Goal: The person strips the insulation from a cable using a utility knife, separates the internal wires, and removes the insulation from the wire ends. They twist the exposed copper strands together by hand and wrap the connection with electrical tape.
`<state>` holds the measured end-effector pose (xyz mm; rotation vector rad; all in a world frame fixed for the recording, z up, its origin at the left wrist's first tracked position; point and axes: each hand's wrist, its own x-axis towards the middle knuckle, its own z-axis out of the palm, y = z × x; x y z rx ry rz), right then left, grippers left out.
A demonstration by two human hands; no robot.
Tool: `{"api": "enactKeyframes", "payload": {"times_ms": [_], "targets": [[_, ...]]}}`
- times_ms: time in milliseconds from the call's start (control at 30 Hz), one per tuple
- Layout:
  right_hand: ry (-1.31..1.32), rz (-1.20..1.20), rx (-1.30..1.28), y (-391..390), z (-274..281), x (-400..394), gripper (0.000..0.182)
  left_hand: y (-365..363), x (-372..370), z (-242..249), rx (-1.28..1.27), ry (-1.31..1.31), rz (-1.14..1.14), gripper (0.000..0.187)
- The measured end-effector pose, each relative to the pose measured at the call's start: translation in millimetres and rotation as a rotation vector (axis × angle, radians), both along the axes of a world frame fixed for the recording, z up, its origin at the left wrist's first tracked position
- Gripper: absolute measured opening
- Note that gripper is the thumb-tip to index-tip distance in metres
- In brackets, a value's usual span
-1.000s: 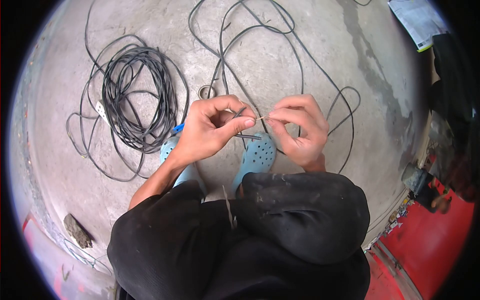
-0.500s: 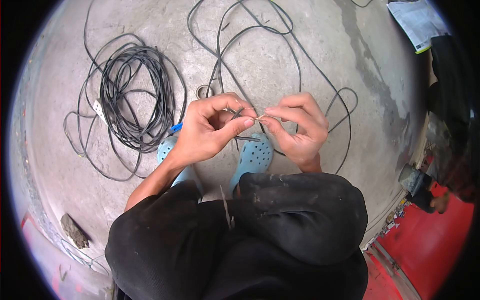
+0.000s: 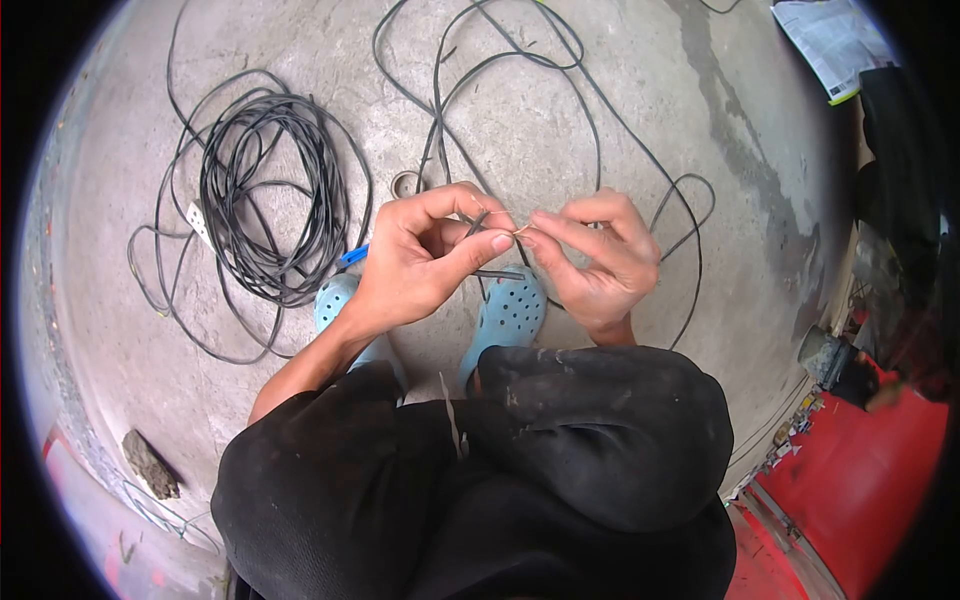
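My left hand [image 3: 425, 250] pinches a black electrical cable [image 3: 478, 224] between thumb and fingers, with thin bare copper wire [image 3: 521, 231] coming out past the thumb tip. The fingertips of my right hand [image 3: 600, 255] are closed on that copper wire, just right of the left thumb. A fine strand stands up over the left index finger. Below the left thumb, a dark cable end [image 3: 500, 274] sticks out to the right. Both hands are above my light blue clogs [image 3: 510, 310]. My left palm and fingers hide part of the cable.
A large coil of black cable [image 3: 225, 200] lies on the concrete floor at left, beside a white socket piece [image 3: 199, 220] and a blue object [image 3: 352, 256]. Loose cable loops [image 3: 597, 130] spread ahead. A tape roll [image 3: 398, 181] sits near my left hand. Another person [image 3: 895, 130] is at right.
My right hand has shifted very slightly to the right, its fingertips still at the copper wire. The left hand keeps its grip. At the right edge, the other person has moved a little.
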<state>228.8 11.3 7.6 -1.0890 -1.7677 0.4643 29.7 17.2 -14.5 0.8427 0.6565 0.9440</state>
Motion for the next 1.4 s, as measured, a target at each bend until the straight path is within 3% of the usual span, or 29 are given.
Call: {"api": "enactKeyframes", "payload": {"times_ms": [733,1233,1400], "targets": [[-0.007,-0.019,0.073,-1.1,-5.0,1.6,0.029,-1.2,1.6,3.1,-0.104,-0.001,-0.005,0.011],[0.176,-0.038,-0.147,-5.7,-6.2,-2.3,0.021,-4.1,6.5,-0.9,-0.114,0.021,0.036,0.011],[0.187,-0.022,-0.105,-3.5,-9.4,-1.9,0.016,-2.6,8.1,3.0,-0.102,-0.068,0.066,0.011]]}}
